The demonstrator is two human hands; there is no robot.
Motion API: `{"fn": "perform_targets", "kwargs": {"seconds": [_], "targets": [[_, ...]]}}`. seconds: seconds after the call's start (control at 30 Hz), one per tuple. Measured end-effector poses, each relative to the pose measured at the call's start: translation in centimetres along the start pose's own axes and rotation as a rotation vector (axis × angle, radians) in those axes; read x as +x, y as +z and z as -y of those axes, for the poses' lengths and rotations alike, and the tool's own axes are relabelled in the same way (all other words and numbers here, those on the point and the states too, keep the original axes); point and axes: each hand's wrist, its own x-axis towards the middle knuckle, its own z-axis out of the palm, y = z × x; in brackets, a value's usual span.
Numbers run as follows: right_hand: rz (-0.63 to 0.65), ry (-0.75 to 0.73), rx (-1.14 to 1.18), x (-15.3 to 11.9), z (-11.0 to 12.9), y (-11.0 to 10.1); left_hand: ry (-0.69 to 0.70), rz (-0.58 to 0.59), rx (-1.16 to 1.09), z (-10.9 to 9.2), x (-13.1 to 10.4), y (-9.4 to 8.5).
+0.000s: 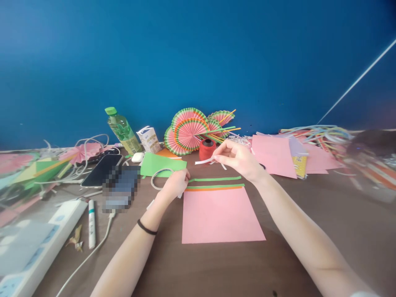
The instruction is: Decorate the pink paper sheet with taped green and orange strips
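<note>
A blue wall [198,57] stands behind a brown worktop [210,268]. At the far left there is a white power strip [66,214], and next to it lies a marker [92,225]. Behind the marker is a dark phone [102,170], then a tilted green bottle [123,131] and a small carton [149,139]. To the right of these, a green paper [161,164] lies partly under a pale ring [152,181]. The left hand [177,182] is just beside this ring, its fingers low at the left end of a green strip [216,179]; I cannot tell whether they grip it or only touch it. Pleated paper fans [189,136] lean near the wall. In front lies the pink sheet [221,216], flat, with one green and one orange band along its far edge, and the loose green strip is just beyond them. Near a red spool [206,149], the right hand [238,160] is raised, its fingers pinching a white strip [201,161]. Further right are pink papers [272,154] and a heap of thin strips [321,133].
</note>
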Motion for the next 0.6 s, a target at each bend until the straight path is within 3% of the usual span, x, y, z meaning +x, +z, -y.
{"fn": "perform_targets", "kwargs": {"seconds": [0.4, 0.6], "targets": [[0.010, 0.008, -0.004, 0.1, -0.1, -0.2, 0.105, -0.113, 0.066, 0.2, 0.9, 1.2], [0.015, 0.010, -0.013, 0.1, -0.2, -0.2, 0.076, -0.122, 0.037, 0.4, 1.0, 1.3]]}}
